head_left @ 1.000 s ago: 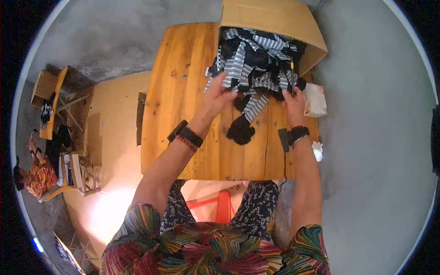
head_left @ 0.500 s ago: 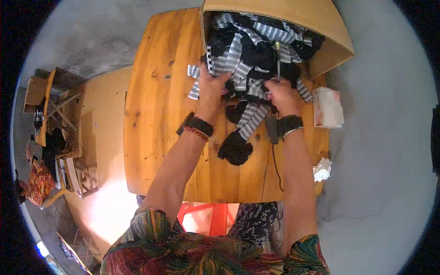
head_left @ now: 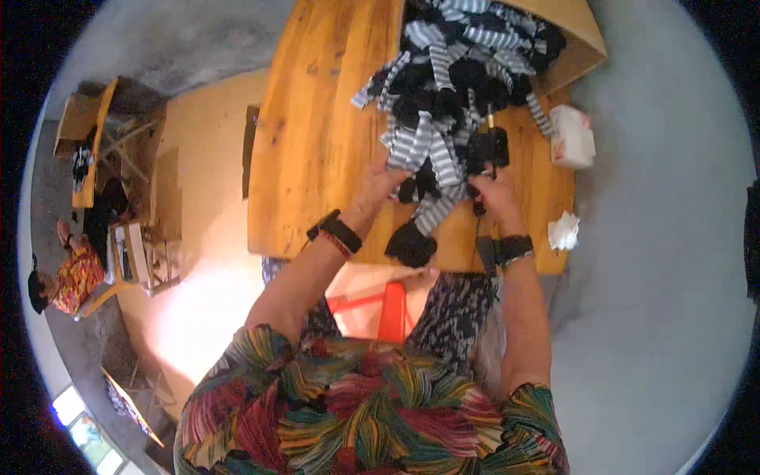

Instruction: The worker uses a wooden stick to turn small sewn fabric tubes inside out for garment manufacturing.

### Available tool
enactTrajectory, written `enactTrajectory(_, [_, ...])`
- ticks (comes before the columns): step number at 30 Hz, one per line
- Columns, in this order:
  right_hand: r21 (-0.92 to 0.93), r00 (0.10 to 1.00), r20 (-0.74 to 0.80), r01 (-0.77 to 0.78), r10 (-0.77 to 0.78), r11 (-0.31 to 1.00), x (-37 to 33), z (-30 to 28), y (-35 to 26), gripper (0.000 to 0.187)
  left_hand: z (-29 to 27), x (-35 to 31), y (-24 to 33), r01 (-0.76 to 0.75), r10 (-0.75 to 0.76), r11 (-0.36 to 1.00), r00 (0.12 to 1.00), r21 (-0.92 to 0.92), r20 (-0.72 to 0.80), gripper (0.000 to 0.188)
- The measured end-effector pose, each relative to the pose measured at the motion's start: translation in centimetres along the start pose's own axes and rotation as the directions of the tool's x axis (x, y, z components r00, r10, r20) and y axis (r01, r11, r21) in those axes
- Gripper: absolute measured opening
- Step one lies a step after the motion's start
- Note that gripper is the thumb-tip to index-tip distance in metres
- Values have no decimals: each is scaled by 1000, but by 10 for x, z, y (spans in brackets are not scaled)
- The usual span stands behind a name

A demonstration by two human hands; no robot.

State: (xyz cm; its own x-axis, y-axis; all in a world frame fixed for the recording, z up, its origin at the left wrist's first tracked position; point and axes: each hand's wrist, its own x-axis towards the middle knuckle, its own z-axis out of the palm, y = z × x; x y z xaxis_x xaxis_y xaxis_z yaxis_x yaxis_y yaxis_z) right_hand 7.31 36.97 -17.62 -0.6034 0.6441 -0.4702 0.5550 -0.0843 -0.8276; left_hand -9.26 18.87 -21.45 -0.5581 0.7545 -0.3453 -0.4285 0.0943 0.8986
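A heap of black fuzzy plush pieces with grey-and-white striped limbs (head_left: pixel 443 158) spills from a tipped cardboard box (head_left: pixel 578 59) toward me. My left hand (head_left: pixel 381 188) is closed at the heap's near left side, its fingers pinching a striped limb. My right hand (head_left: pixel 497 198) is closed at the near right side, against black fuzzy material; a thin stick with a yellowish tip (head_left: pixel 491 119) stands up from there. Its lower end is hidden. Between my hands one striped limb runs down to a black fuzzy end (head_left: pixel 411 245) on the wooden table.
The wooden table (head_left: pixel 317 127) has its near edge just before my legs. On its right side lie a white packet (head_left: pixel 571 137) and a crumpled white paper (head_left: pixel 564 231). A red stool (head_left: pixel 392 313) shows below. Far left, another person (head_left: pixel 75 277) sits by a second table.
The view has shifted, so table and box appear higher. My hands have come nearer the table's front edge, and the plush heap now reaches farther out of the box.
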Motion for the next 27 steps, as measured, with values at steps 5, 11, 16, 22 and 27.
enactTrajectory(5, [79,908,-195,391,-371,917,-53,14,-2,46,-30,-53,9,46,-52,998,970,-32,-237,60])
enactTrajectory(11, [-239,924,-184,290,-336,927,-110,59,14,42,-44,-101,14,-102,139,973,975,209,-172,58])
enactTrajectory(16, [-434,943,-293,14,-155,901,-102,106,22,44,-44,-127,-11,-88,227,835,954,543,-195,53])
enactTrajectory(22, [77,877,-374,353,-301,932,-99,89,28,13,-54,-171,-19,29,50,929,978,370,-203,44])
enactTrajectory(27, [359,977,2,197,-211,912,-158,63,-20,16,-40,-193,5,180,-181,982,983,-62,-8,31])
